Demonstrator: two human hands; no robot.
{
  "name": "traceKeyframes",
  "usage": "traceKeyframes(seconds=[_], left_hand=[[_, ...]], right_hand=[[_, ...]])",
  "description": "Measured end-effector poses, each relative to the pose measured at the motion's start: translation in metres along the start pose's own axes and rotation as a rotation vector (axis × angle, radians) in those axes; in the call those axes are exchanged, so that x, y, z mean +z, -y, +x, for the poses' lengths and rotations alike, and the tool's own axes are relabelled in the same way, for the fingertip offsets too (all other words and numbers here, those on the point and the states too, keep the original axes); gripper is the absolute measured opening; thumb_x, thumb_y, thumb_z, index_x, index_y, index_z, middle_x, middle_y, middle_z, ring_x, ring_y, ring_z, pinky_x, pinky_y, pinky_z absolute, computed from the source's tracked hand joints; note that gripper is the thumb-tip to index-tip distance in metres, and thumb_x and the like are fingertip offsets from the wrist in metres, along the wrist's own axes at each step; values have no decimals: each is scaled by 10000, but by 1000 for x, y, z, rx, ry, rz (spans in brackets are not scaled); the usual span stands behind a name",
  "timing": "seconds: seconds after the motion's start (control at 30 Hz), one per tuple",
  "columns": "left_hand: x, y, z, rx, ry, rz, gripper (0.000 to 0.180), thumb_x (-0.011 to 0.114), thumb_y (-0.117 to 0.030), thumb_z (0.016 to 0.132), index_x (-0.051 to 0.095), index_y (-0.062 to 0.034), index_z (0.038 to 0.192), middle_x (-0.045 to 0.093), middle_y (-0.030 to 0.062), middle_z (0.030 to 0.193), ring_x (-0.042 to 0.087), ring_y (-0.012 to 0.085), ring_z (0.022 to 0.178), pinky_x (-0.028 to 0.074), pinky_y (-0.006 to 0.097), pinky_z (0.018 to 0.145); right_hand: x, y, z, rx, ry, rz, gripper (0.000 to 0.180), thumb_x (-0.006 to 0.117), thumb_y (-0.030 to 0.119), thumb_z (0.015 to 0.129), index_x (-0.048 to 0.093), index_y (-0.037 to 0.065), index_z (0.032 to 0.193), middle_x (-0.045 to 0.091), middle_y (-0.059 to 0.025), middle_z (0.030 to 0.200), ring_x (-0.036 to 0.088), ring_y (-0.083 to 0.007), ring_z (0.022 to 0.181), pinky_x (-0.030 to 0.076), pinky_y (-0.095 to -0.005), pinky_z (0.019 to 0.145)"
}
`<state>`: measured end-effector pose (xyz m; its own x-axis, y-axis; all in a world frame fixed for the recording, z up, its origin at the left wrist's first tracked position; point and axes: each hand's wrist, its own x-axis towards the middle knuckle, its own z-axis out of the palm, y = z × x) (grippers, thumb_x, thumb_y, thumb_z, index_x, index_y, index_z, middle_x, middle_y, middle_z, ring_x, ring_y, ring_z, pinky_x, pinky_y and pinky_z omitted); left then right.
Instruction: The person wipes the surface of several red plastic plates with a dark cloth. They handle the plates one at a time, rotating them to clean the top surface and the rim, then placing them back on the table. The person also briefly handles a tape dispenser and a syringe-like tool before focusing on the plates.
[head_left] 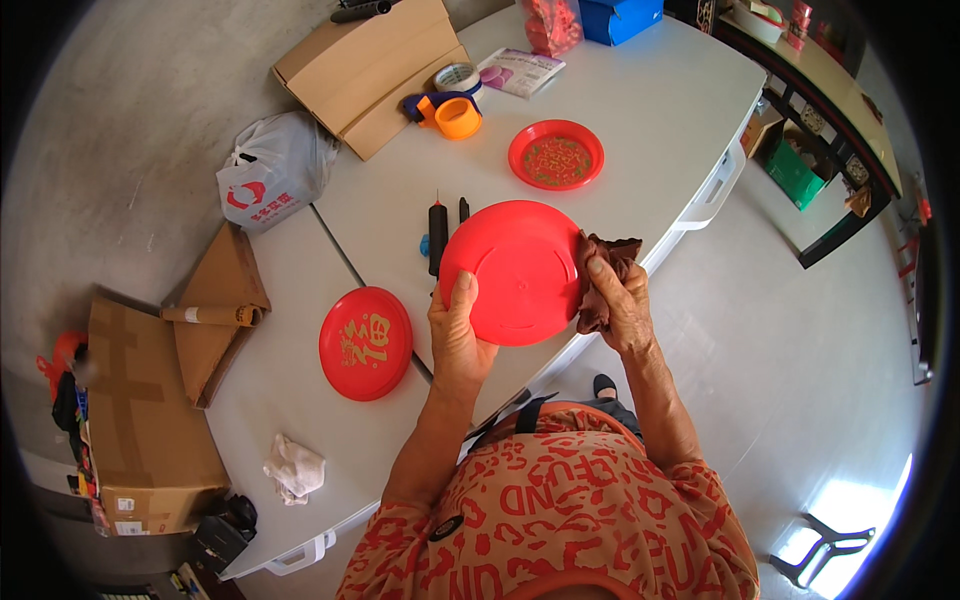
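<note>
Mostly, the fingers of the left hand [458,325] hide under the red dish [520,270], so just the thumb and the side show. This hand is bent round the dish's left edge and holds it. The right hand [622,305] is bent too, gripping a crumpled brown cloth [594,312] against the right edge. The cloth covers that bit of rim, and some fingers are out of sight. The dish is up over the front part of the pale table [640,110]. It is round, smooth and bright red, with a faint ring and a tiny dot. To its left lies a round red lid [352,345] with gold marks. Just past the dish is a black tool [438,240] with a thin tip. Farther off sits a red plate [596,155]; its green and gold bits are too small to make out. A clear bag [552,22] is cut off at the top.
</note>
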<state>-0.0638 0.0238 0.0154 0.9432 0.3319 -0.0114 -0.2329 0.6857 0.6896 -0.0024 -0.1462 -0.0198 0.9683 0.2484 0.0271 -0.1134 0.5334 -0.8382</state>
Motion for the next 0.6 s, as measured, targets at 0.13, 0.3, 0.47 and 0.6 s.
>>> traceKeyframes(seconds=[0.13, 0.3, 0.47, 0.6], left_hand=[[-16, 9, 9, -116, 4, -153, 383, 598, -233, 947, 520, -38, 1267, 594, 83, 1233, 584, 213, 1126, 523, 436, 926], [-20, 20, 14, -29, -90, 222, 516, 579, -293, 955, 378, -104, 1392, 463, 95, 1383, 478, 217, 1250, 480, 441, 963], [4, 5, -12, -30, 236, 34, 554, 477, -416, 975, 334, -117, 1418, 470, 86, 1339, 495, 198, 1192, 464, 366, 927], [17, -8, -21, -88, 120, 137, 461, 427, -400, 978, 489, -47, 1268, 599, 75, 1172, 585, 200, 1072, 474, 347, 906]], right_hand=[[5, 5, -16, -47, 80, 138, 252, 720, 71, 817, 636, -5, 1043, 649, -22, 867, 604, -99, 733, 524, -261, 642], [28, 28, -31, -409, 211, -361, 318, 641, -36, 746, 608, -11, 1061, 655, -91, 924, 617, -178, 835, 532, -293, 752], [44, 11, -29, -868, 291, -848, 460, 801, 61, 592, 639, 28, 1022, 581, -139, 994, 639, -292, 830, 559, -369, 689], [49, -6, -27, -1091, 388, -1007, 512, 792, 141, 531, 654, 35, 1012, 575, -134, 1013, 623, -279, 810, 538, -396, 692]])
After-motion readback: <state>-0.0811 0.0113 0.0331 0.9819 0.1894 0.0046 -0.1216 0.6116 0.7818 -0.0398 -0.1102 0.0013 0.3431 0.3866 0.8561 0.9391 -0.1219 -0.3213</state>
